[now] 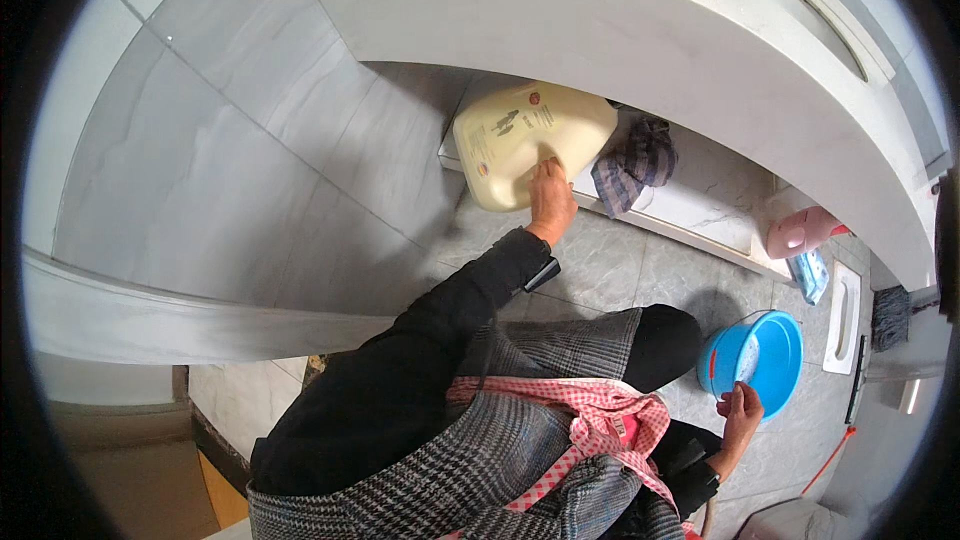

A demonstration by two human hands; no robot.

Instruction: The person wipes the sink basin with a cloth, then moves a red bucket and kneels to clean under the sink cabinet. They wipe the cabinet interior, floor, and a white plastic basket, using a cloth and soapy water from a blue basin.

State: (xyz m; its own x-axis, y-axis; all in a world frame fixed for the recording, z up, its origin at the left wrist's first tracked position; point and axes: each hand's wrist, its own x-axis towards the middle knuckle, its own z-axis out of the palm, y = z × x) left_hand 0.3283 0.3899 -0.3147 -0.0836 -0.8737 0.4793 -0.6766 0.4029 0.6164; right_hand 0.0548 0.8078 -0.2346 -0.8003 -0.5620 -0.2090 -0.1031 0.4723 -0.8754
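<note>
My left hand [552, 201] grips a large pale yellow plastic jug [517, 127], its fingers hooked into the jug's recessed handle. The jug is tilted at the edge of a low white ledge [697, 229], beneath a curved white counter. Just right of it a striped dark cloth [637, 165] is draped over the ledge. My right hand [739, 420] is at the near rim of a light blue bucket [784, 360], fingers bent; whether it grips the rim is unclear. Something whitish, like suds or liquid, shows inside the bucket, whose wire handle hangs at its left side.
A pink bottle [796, 232] and a blue-and-white soft pack [810, 277] are at the ledge's right end. Beyond are a white floor fixture [844, 319], a grey mop head [891, 319] and a red-orange stick [829, 460]. The curved counter front [585, 22] overhangs the ledge.
</note>
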